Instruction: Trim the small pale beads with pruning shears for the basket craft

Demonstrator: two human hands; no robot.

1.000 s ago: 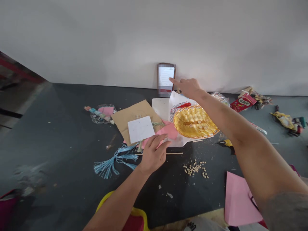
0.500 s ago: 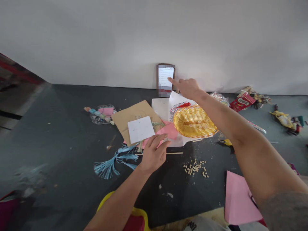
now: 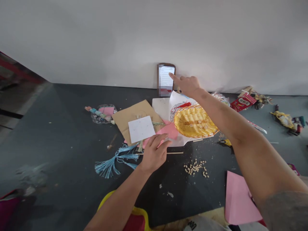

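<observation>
With its index finger stretched out, my right hand (image 3: 189, 86) reaches to the screen of a phone (image 3: 166, 85) that leans upright against the wall. Its other fingers curl in, and it holds nothing. My left hand (image 3: 155, 153) hovers low over the table, thumb and fingers apart and nothing visible between them. Just beyond it lie a white card (image 3: 141, 129), a brown paper sheet (image 3: 122, 117) and pink paper (image 3: 169, 131). A thin wooden stick (image 3: 175, 153) runs behind the left hand, and blue tassels (image 3: 107, 166) spread to its left.
A golden woven basket (image 3: 194, 123) sits under my right forearm. Small pale beads (image 3: 194, 167) lie scattered on the dark table (image 3: 72, 154). Further right are a red packet (image 3: 243, 102) and a pink folder (image 3: 238, 199). A bagged bundle (image 3: 103, 115) rests at left.
My right fingertip has shifted slightly up on the phone screen. My left hand stays in the same place and pose.
</observation>
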